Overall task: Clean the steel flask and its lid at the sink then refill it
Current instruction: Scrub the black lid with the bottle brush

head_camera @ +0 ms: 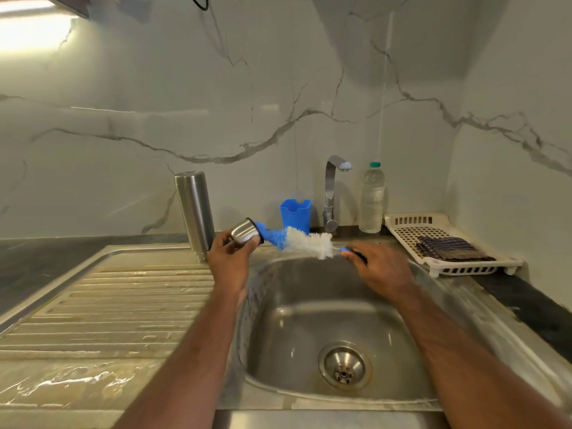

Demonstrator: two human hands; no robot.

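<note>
The steel flask (pixel 195 213) stands upside down at the back of the draining board, left of the sink basin (pixel 312 320). My left hand (pixel 230 258) grips the small steel lid (pixel 246 231) above the basin's back left corner, its opening turned to the right. My right hand (pixel 376 267) holds the handle of a bottle brush (pixel 305 242) with blue and white bristles. The brush's blue tip is pushed into the lid. No water runs from the tap (pixel 332 193).
A blue plastic holder (pixel 295 213) stands behind the sink by the tap. A clear plastic water bottle (pixel 371 199) with a green cap stands right of the tap. A white perforated tray (pixel 445 243) with a folded dark cloth (pixel 448 247) sits at the right. The draining board (pixel 102 305) is wet.
</note>
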